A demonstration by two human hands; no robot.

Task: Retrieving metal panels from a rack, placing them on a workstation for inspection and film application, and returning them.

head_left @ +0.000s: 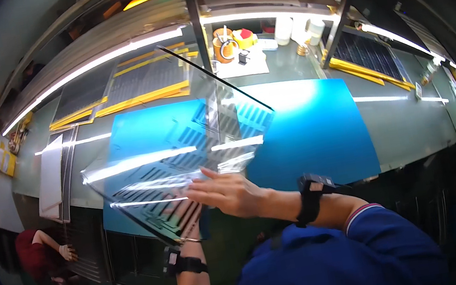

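A large clear panel (pixel 148 185) with dark stripe patterns is tilted above a blue mat (pixel 321 127), and bright light streaks reflect off it. My left hand (pixel 183 216) grips the panel near its front corner. It shows partly through the panel, so its finger positions are only partly visible. My right hand (pixel 230 194) reaches across from the right, fingers stretched out and close together, lying against the panel's surface near the left hand. Both wrists wear a black strap with a small device.
Dark striped panels with yellow edges (pixel 141 84) lie at the back left, and more (pixel 369 54) at the back right. An orange cup (pixel 225 47) and white bottles stand under the shelf post. White boards (pixel 51 176) lie at left. Another person (pixel 41 261) works at lower left.
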